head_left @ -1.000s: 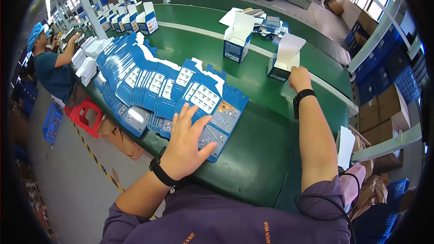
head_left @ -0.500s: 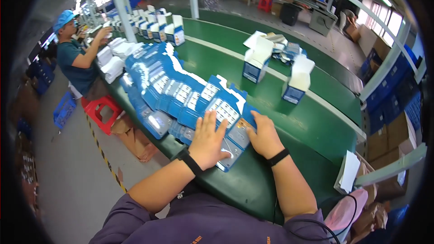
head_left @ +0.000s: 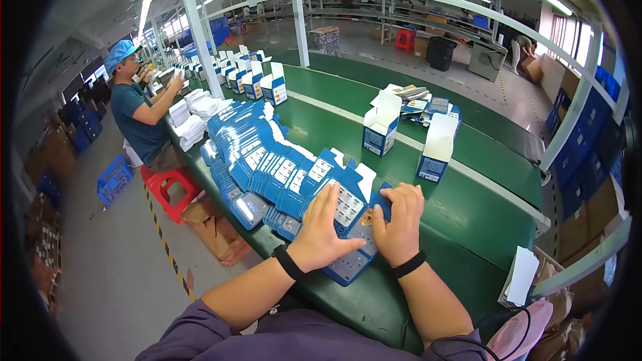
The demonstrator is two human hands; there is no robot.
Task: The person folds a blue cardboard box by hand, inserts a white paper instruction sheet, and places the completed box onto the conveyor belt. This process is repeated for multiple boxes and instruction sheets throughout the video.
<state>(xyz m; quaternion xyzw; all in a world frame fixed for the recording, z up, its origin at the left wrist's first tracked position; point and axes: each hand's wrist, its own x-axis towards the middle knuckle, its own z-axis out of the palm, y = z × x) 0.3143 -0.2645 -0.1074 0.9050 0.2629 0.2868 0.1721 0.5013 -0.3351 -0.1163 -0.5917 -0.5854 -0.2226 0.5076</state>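
A spread of overlapping flat blue printed cartons, with white icon panels, covers the green bench in front of me. My left hand rests on the nearest flat carton, its fingers stretched and thumb spread wide. At that carton's right side, my right hand has its fingers bent around a blue flap, pinching it between thumb and fingers. Part of the carton is hidden under both hands. Two erected blue-and-white boxes with raised lids, a left box and a right box, stand beyond my hands.
More open boxes line the bench at the far left, near white folded pieces. A person in a blue cap works there beside a red stool. Loose cartons lie behind the two boxes. White sheets sit at right.
My right hand's fingers have gone from stretched along the carton's edge to bent around its flap. My left thumb and fingers have spread wider. The view has tilted upward.
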